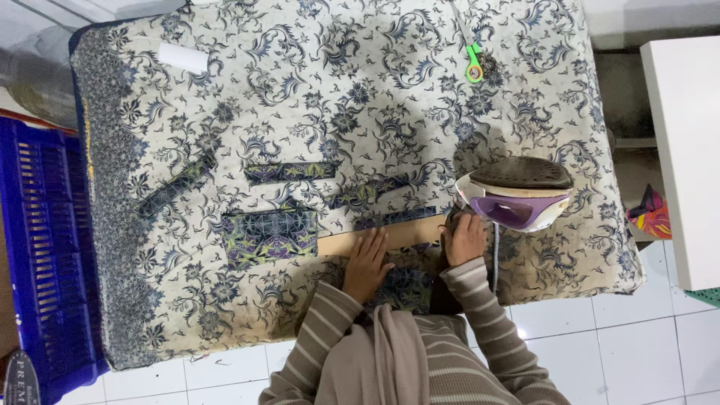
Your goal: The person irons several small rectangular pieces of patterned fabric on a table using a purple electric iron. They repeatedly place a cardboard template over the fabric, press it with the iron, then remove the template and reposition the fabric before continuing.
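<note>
A: What surface is in front of you?

B: A padded ironing table [225, 97] under a cream cloth with a dark blue floral print fills most of the view, standing on a white tiled floor [637, 345]. At nine o'clock a blue plastic crate [41, 247] sits against its edge, and at three o'clock stands a white cabinet side [686, 150].

A: What lies on the cloth?

B: Largest first: a purple and white iron [517, 193] at about three o'clock from centre, tipped so its dark soleplate shows. At the centre lies a folded patterned fabric piece [270, 236], purple and green. A long tan cardboard strip [375, 238] runs from that piece toward the iron. Narrow fabric strips [289, 172] of the same print lie at ten to twelve o'clock of it. A white paper slip [182, 57] lies at eleven o'clock, and a small green thread snipper [473, 66] at one o'clock.

A: And your hands?

B: Both are at six o'clock, in striped sleeves. My left hand [367, 264] lies flat on the cardboard strip, fingers together and stretched out, gripping nothing. My right hand [465, 238] rests at the strip's end just beside the iron, fingers curled on the patterned fabric edge there; I cannot tell whether they pinch it.
</note>
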